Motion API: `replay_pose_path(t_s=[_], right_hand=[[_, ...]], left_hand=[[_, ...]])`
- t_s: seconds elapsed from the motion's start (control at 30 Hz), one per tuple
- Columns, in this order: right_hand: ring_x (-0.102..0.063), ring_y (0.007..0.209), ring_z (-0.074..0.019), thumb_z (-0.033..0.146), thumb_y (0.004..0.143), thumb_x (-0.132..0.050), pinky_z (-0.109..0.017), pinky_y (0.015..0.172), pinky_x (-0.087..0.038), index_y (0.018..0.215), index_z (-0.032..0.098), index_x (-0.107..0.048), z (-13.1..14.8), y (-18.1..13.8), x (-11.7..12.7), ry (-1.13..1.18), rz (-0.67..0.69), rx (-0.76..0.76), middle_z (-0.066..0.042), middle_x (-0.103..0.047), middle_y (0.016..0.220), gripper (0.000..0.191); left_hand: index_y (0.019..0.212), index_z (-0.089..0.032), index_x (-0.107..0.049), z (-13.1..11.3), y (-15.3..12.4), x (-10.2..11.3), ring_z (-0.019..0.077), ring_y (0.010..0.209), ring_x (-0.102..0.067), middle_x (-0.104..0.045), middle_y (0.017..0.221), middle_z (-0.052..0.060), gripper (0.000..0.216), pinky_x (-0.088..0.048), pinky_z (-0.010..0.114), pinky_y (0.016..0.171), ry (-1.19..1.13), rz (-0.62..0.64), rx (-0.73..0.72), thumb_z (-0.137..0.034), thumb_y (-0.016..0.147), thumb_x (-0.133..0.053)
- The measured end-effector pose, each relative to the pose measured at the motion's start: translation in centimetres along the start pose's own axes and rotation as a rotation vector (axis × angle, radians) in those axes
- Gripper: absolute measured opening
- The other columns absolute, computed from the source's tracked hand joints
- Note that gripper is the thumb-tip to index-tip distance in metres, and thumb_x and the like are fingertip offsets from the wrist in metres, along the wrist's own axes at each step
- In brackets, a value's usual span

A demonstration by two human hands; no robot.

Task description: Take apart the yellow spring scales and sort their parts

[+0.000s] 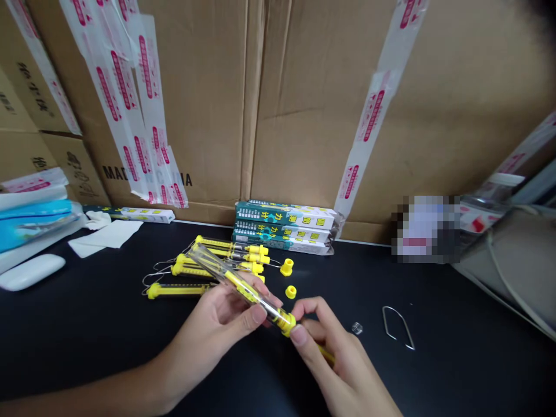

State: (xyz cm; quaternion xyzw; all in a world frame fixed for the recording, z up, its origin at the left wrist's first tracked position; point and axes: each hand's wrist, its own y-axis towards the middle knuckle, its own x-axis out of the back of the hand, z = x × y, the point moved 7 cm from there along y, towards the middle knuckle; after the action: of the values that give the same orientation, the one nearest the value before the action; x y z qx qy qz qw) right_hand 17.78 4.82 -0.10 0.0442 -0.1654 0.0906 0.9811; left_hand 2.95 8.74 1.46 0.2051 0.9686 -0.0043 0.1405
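A clear-tubed spring scale (243, 285) with a yellow inner part is held slanting across the middle. My left hand (230, 313) is closed round its tube, thumb on the near side. Fingers of my right hand (328, 347) pinch the yellow end cap (288, 324) at the tube's lower end. A thin yellow strip (326, 354) sticks out below that cap, partly hidden by the right hand. Behind my hands lie several similar yellow spring scales (182, 291) with wire loops. Two loose yellow end pieces (286, 267) stand just beyond my fingertips.
A small coiled spring (357, 328) and a bent wire loop (398, 328) lie to the right. Stacked green-and-white boxes (284, 227) stand against a large cardboard box (295, 116). A white oval case (32, 272), paper, and a blue tissue pack (35, 223) are left; a grey bag (516, 266) is right.
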Motion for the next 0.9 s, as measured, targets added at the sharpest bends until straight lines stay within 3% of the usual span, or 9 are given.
replay_pose_path(t_s=[0.2, 0.3, 0.4, 0.53, 0.67, 0.9], right_hand=[[-0.048, 0.06, -0.0141, 0.05, 0.101, -0.046, -0.025, 0.058, -0.035, 0.121, 0.025, -0.048, 0.7, -0.1, 0.1, -0.123, 0.065, 0.052, 0.005, -0.059, 0.073, 0.032], [-0.052, 0.062, -0.0143, 0.044, 0.102, -0.043, -0.025, 0.061, -0.039, 0.109, 0.024, -0.052, 1.3, -0.1, -0.2, -0.172, 0.109, 0.132, 0.004, -0.06, 0.075, 0.023], [-0.051, 0.059, -0.0146, 0.043, 0.104, -0.037, -0.026, 0.059, -0.04, 0.094, 0.024, -0.051, 1.3, 0.0, -0.4, -0.269, 0.138, 0.184, 0.003, -0.056, 0.072, 0.026], [-0.062, 0.07, -0.0197, 0.042, 0.105, -0.03, -0.029, 0.064, -0.046, 0.1, 0.023, -0.053, 1.3, 0.0, -0.9, -0.327, 0.219, 0.185, -0.005, -0.067, 0.086, 0.03], [-0.065, 0.072, -0.02, 0.041, 0.106, -0.026, -0.03, 0.066, -0.048, 0.104, 0.023, -0.051, 2.0, -0.1, -1.1, -0.291, 0.272, 0.21, -0.007, -0.067, 0.09, 0.032], [-0.041, 0.051, -0.0151, 0.055, 0.105, -0.014, -0.028, 0.05, -0.034, 0.093, 0.023, -0.046, 1.5, 0.1, -1.6, -0.337, 0.316, 0.158, 0.001, -0.048, 0.07, 0.046]], left_hand=[[0.1, -0.025, -0.073, 0.0, -0.1, -0.6, 0.019, 0.107, -0.067, -0.074, 0.106, 0.0, 0.022, -0.051, 0.028, 0.097, 0.068, 0.131, -0.023, -0.038, 0.084, -0.079], [0.1, -0.024, -0.073, 0.3, -0.2, -0.4, 0.0223, 0.115, -0.065, -0.073, 0.116, 0.003, 0.023, -0.05, 0.032, 0.102, 0.085, 0.105, -0.015, -0.038, 0.083, -0.08], [0.098, -0.023, -0.074, 0.6, -0.3, 0.0, 0.0245, 0.12, -0.063, -0.072, 0.121, 0.005, 0.022, -0.05, 0.035, 0.104, 0.084, 0.061, 0.02, -0.036, 0.083, -0.08], [0.101, -0.021, -0.072, 1.4, -0.4, -0.2, 0.0218, 0.109, -0.068, -0.075, 0.108, 0.004, 0.022, -0.053, 0.034, 0.1, 0.052, 0.083, 0.118, -0.036, 0.085, -0.078], [0.092, -0.018, -0.071, 1.6, -0.4, -0.9, 0.0204, 0.097, -0.071, -0.074, 0.094, 0.003, 0.025, -0.058, 0.031, 0.089, -0.063, 0.127, 0.187, -0.039, 0.083, -0.08], [0.077, -0.017, -0.058, 1.2, -0.5, -1.3, 0.0174, 0.084, -0.071, -0.069, 0.078, -0.002, 0.031, -0.06, 0.026, 0.075, -0.12, 0.086, 0.23, -0.035, 0.079, -0.084]])
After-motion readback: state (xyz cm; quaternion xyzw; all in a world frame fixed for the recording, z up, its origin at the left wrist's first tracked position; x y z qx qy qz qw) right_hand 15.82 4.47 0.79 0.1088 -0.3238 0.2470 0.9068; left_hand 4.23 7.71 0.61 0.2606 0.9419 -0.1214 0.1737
